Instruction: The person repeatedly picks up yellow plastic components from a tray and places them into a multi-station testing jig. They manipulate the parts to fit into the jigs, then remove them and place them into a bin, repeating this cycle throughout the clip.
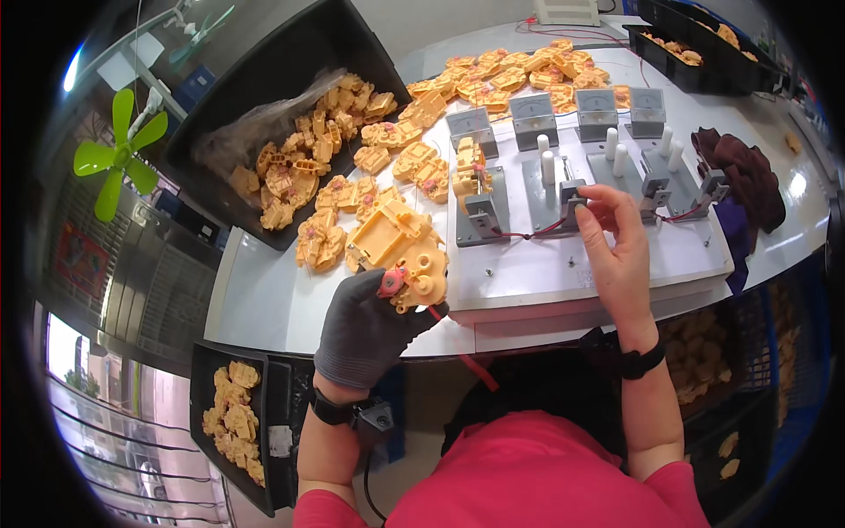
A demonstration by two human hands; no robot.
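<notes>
My left hand (365,326), in a dark grey glove, grips a yellow plastic housing (392,238). That housing has a boxy open compartment, round bosses and a small red part (393,282) near my thumb. My right hand (616,242) is bare; its thumb and index finger close on a small dark grey block (570,195) at the front of a test fixture (537,180). Two white pegs stand on this fixture. On the fixture to its left, another yellow housing (469,167) sits upright against a grey clamp block (481,216), in front of a panel meter (473,128).
Several fixtures with meters stand on a white board (616,286), linked by red wires. Yellow housings (510,75) are heaped behind. A large black bin (198,132) tilts at the left. A dark cloth (744,176) lies right. Below the table's left edge is a black crate (273,475).
</notes>
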